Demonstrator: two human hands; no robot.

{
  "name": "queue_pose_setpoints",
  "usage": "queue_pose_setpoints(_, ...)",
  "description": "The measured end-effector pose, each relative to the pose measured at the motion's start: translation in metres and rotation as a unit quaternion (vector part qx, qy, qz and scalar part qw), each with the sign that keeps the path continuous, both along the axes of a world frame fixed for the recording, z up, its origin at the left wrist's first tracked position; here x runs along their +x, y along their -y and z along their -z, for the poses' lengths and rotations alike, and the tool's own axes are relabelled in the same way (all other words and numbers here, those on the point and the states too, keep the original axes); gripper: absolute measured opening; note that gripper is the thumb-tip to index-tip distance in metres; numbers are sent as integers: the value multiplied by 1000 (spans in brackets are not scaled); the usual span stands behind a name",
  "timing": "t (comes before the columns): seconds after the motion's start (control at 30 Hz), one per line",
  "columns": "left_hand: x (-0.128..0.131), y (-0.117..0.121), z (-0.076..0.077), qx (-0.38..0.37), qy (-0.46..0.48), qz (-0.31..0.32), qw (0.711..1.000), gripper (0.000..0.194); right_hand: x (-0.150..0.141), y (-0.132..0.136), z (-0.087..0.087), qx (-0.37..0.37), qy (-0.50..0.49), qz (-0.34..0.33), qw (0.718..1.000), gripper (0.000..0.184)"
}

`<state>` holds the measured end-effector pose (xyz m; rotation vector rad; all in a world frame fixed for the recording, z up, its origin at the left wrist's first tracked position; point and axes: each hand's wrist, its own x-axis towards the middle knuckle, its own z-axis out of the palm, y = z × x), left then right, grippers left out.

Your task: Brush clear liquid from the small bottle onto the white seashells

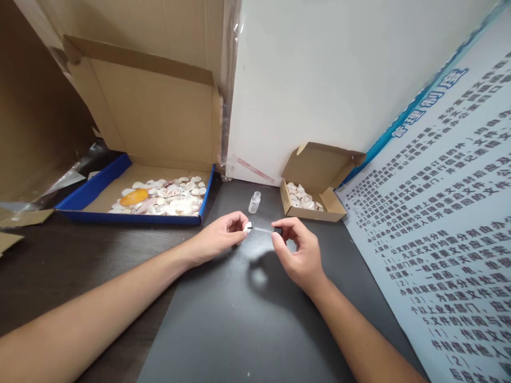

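Between the thumb and fingers of my left hand [223,234] is a small white seashell [248,227]. My right hand [299,252] pinches the black cap of a small brush [263,230] with a clear stem. Its dark tip points left and meets the face of the shell, or comes very close to it. Just behind my hands a little glass bottle [254,203] stands upright with its mouth uncovered and a whitish content inside.
At the left, a blue-sided cardboard box [131,218] holds many shells and an orange one [134,197]. A smaller cardboard box [335,213] with shells stands at the right. Behind are a white panel [299,80] and a printed poster [439,213]. A dark grey mat [223,330] covers the table.
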<state>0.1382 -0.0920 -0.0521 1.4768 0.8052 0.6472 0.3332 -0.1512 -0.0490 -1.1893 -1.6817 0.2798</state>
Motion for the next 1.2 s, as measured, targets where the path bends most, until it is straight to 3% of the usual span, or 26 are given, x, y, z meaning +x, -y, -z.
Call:
queue_pose_setpoints(0.2, 1, -1, 3, 10, 2, 14, 1000, 17, 0, -1, -2, 3, -5, 31, 999, 7)
queue_pose_setpoints(0.33, 1, -2, 4, 20, -1, 19, 1000, 18, -1, 0, -2, 10, 5, -10, 1000, 8)
queue_pose_setpoints(0.5, 1, -1, 4, 27, -6, 19, 999, 18, -2, 1, -1, 19, 14, 15, 1000, 8)
queue_pose_setpoints(0.67, 2, 0, 2, 37, -9, 26, 999, 24, -2, 2, -2, 25, 20, -20, 999, 9)
queue_pose_setpoints(0.83, 4, 1, 2, 44, -17, 25, 999, 29, -2, 3, -3, 29, 17, 14, 999, 9)
queue_pose_setpoints(1.0, 3, 0, 4, 45, -21, 34, 998, 28, -2, 5, -4, 25, 22, -20, 999, 8)
queue_pose_setpoints(1.2, 2, -1, 4, 43, -22, 38, 998, 24, 0, 4, -4, 23, 11, 10, 1000, 8)
